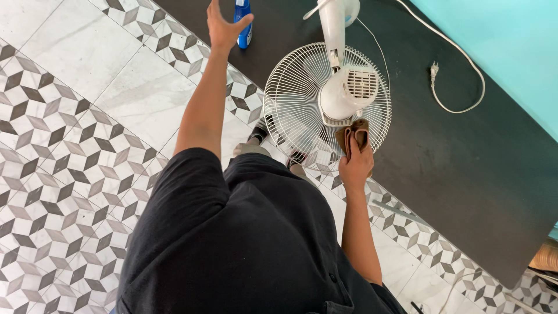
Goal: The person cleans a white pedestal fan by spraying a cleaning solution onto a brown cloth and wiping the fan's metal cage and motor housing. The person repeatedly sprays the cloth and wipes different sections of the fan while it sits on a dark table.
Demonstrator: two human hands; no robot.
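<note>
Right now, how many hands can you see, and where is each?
2. The left hand is raised, open, beside a blue spray bottle on the black table. The right hand presses a brown cloth against the white fan.

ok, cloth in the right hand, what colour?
Brown. The cloth, folded in the right hand, rests against the white fan grille; clearest in the head view.

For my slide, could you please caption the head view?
Right hand presses brown cloth to white fan; left hand nears blue bottle.
</note>
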